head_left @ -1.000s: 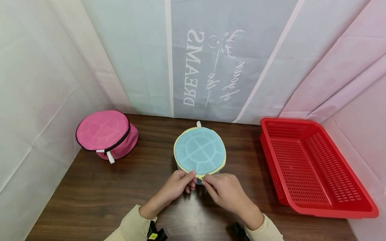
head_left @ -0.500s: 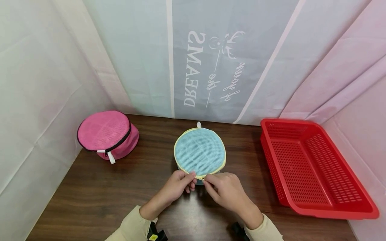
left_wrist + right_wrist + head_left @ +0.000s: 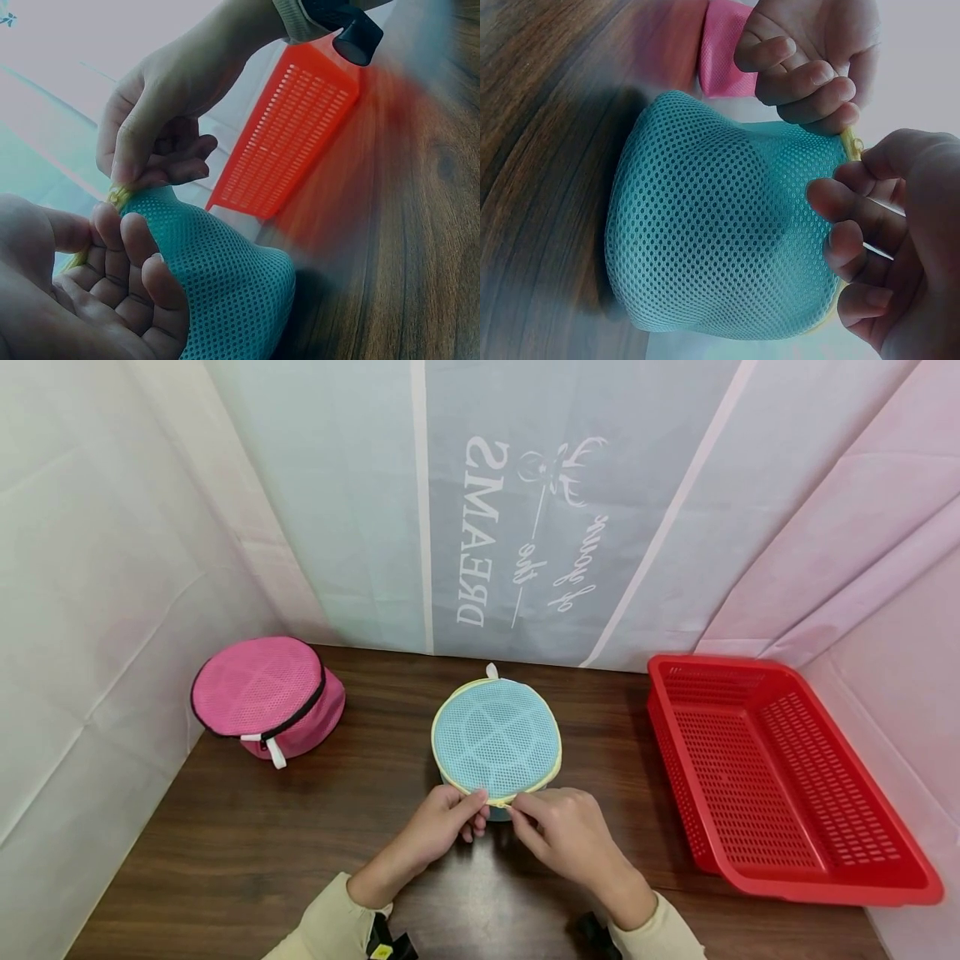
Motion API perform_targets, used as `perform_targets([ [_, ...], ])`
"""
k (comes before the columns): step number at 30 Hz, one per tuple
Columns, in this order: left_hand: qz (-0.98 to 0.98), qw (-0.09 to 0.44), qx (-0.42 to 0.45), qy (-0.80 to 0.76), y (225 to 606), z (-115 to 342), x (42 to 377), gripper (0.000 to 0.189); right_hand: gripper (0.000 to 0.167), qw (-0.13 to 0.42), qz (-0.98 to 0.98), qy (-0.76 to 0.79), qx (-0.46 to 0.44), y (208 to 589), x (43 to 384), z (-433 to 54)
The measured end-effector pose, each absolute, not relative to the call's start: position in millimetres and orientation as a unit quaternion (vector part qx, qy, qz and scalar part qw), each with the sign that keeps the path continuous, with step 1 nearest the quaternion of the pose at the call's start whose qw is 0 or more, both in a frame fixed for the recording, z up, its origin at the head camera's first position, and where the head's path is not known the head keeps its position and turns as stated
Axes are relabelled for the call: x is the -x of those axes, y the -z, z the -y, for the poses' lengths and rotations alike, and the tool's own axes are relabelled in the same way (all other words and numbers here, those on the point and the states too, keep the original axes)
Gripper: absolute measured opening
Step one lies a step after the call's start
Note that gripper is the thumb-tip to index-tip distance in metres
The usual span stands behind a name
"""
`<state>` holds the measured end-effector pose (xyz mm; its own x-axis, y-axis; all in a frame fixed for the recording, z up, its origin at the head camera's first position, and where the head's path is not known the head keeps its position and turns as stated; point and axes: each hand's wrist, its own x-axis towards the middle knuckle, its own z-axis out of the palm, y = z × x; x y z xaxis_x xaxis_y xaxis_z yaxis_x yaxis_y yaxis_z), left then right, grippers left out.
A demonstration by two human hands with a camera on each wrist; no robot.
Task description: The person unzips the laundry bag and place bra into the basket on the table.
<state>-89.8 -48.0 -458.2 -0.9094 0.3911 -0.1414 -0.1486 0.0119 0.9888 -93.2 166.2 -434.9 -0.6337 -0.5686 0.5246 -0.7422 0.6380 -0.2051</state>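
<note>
A round light-blue mesh laundry bag point(image 3: 497, 735) with a yellow zipper rim stands upright on the table in the head view. My left hand point(image 3: 447, 817) pinches its front rim between thumb and fingers. Just to the right, my right hand point(image 3: 564, 833) pinches the small yellow zipper pull point(image 3: 857, 145), which shows best in the right wrist view. The hands are close together at the bag's near side. A white loop tab point(image 3: 492, 671) sticks up from the far rim. The bag's inside is not visible beneath the mesh top.
On the left stands a pink mesh laundry bag point(image 3: 258, 687) with a black zipper and white tabs. At the right lies a red perforated plastic basket point(image 3: 678, 802). Printed fabric point(image 3: 360, 510) hangs behind the brown wooden table point(image 3: 247, 843).
The fingertips of my right hand have shifted very slightly to the right at the rim. My left hand keeps its hold, and both bags and the basket stay in place.
</note>
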Motion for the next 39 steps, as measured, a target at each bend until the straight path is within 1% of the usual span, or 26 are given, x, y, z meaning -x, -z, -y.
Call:
perform_targets([
  [4, -0.688, 0.192, -0.09, -0.694, 458, 48, 90, 0.043, 0.027, 0.21, 0.882, -0.205, -0.369, 435, 94, -168],
  [11, -0.691, 0.193, -0.088, -0.691, 457, 49, 90, 0.043, 0.032, 0.218, 0.887, -0.199, -0.356, 433, 94, -174],
  [22, -0.694, 0.193, -0.087, -0.689, 456, 51, 89, 0.041, 0.034, 0.217, 0.901, -0.189, -0.324, 431, 93, -185],
  [34, -0.696, 0.193, -0.089, -0.686, 457, 50, 89, 0.039, 0.038, 0.248, 0.903, -0.192, -0.294, 431, 99, -202],
  [39, -0.698, 0.191, -0.092, -0.685, 457, 50, 89, 0.04, 0.037, 0.257, 0.906, -0.195, -0.275, 432, 102, -207],
])
